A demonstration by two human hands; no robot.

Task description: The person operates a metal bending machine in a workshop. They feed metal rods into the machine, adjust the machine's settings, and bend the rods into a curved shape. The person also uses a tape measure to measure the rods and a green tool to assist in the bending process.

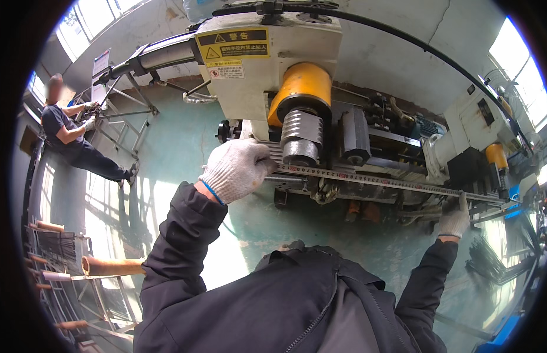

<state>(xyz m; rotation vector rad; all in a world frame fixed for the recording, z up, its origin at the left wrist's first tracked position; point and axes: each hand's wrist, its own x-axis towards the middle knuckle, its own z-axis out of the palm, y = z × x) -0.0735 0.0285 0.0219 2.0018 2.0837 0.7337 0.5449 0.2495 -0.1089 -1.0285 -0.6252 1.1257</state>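
One head-height fisheye view (the left lens), downward, near the hands (235, 170).

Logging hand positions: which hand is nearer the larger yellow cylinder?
Left. The left hand is below and to the left of the larger yellow cylinder; the right hand is farther off, below and well to its right.

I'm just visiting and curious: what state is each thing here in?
Tape measure: pulled out, running between both hands
Left hand: gloved, fingers curled at the tape's left end
Right hand: gloved, at the tape's right part, grip unclear
Jacket: unzipped at the front
Machine: running or stopped, can't tell
Co-worker: standing
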